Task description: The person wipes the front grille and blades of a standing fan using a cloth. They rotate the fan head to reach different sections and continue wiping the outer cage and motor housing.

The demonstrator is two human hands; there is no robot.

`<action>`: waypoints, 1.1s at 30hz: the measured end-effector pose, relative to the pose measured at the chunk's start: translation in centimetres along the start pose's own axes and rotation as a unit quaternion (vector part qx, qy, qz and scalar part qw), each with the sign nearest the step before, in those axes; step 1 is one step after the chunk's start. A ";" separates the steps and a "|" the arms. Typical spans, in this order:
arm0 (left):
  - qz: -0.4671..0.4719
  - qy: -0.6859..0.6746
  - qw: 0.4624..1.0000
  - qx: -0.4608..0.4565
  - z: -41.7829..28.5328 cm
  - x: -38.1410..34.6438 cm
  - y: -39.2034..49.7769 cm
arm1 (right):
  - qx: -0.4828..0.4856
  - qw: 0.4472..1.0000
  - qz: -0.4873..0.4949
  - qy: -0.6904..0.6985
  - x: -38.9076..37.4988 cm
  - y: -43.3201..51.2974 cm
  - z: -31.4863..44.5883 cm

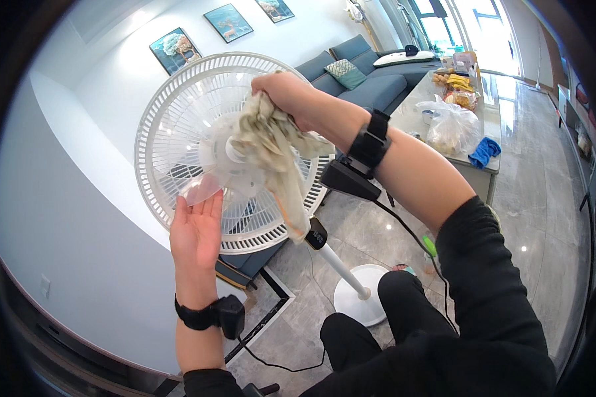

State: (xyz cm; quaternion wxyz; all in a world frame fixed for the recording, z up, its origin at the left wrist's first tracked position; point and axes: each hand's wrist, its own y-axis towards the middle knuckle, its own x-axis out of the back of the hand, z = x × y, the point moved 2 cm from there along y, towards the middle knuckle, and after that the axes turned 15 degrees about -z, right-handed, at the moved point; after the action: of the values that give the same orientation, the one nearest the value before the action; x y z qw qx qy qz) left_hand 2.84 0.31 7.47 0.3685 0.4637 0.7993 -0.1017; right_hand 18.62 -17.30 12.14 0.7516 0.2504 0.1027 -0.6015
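A white pedestal fan stands before me with its translucent blades uncovered in front of the round rear grille. My right hand grips a crumpled, stained pale cloth, which covers part of the hub and the right-hand blades. One end of the cloth hangs down toward the fan's control panel. At the lower left, my left hand holds the edge of a clear fan blade, palm toward me. Its fingers show through the plastic from behind.
The fan's pole rises from a round white base near my knees. To the right, a table bears a plastic bag, food packets and a blue cloth. A blue sofa stands behind. Cables hang from both wrist devices.
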 end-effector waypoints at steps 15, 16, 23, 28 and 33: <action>0.164 0.458 0.767 -0.418 -2.2 -5.0 -3.7 | -0.023 0.984 0.174 0.006 -2.6 -1.6 0.7; 0.154 0.492 0.706 -0.486 -2.3 -6.3 -2.4 | -0.006 0.986 0.160 -0.033 -2.8 -1.9 1.0; -0.017 0.609 0.333 -0.719 -3.6 -7.2 2.3 | 0.156 0.929 0.186 -0.279 -4.4 -3.6 2.4; -0.024 0.597 0.287 -0.749 -3.7 -5.1 0.7 | 0.131 0.936 0.160 -0.285 -4.4 -3.1 2.0; 0.002 0.628 0.501 -0.596 -2.8 -1.8 -1.0 | 0.059 0.963 0.151 -0.216 -4.1 -3.1 1.8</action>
State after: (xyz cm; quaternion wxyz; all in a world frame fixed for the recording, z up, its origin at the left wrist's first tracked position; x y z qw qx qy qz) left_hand 1.17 -0.07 10.49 -0.0404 0.0782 0.6916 0.7169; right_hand 14.31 -15.19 14.77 0.8221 0.1711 -0.1364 -0.5257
